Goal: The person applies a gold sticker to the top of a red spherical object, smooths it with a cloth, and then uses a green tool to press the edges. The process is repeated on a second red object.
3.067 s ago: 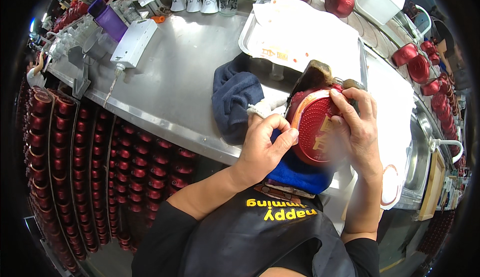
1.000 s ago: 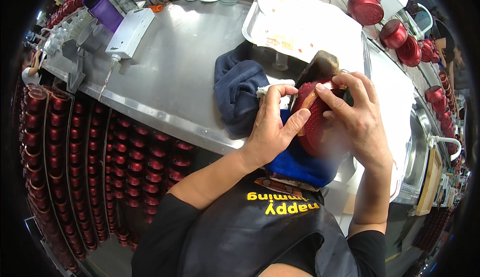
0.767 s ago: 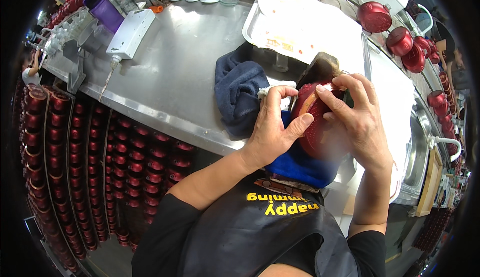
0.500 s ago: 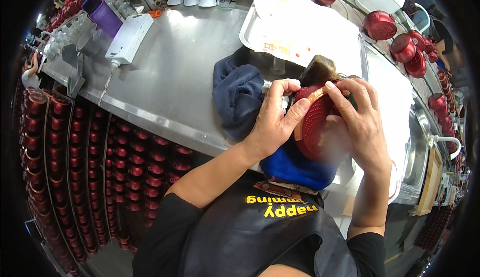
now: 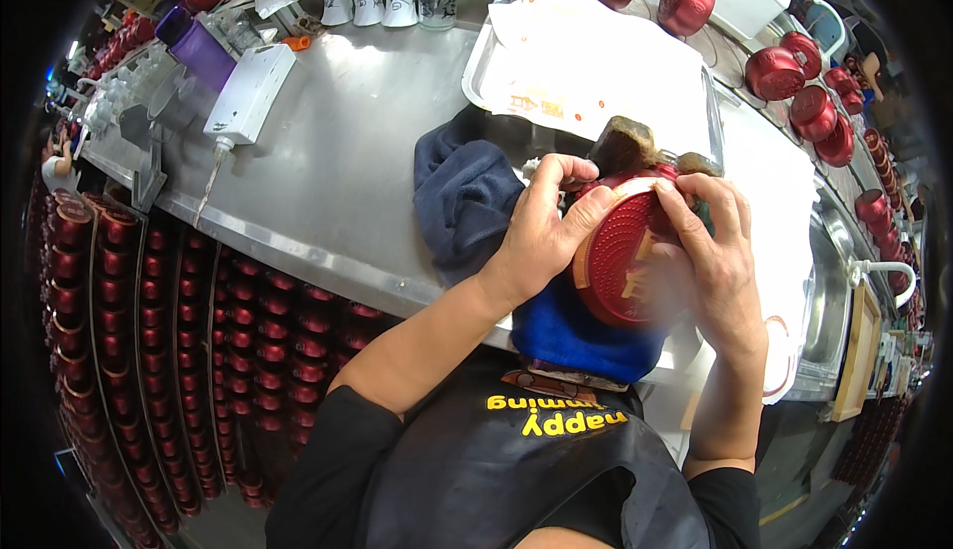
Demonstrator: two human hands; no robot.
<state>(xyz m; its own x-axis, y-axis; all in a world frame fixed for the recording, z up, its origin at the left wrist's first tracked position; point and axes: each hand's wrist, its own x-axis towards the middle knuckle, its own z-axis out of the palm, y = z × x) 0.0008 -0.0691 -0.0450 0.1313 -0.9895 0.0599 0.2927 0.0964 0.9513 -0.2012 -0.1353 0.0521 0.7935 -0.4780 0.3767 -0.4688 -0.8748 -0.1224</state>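
The long grey metal desk [image 5: 347,152] carries a dark blue folded cloth [image 5: 467,192] and a white-lined metal tray [image 5: 596,63]. Over its near edge, both hands hold a round red lacquered jar [image 5: 620,256], ribbed base up. It looks rigid, smooth and probably slippery. The left hand [image 5: 541,226] pinches its rim; the right hand [image 5: 715,261] wraps the side, fingers curled tight.
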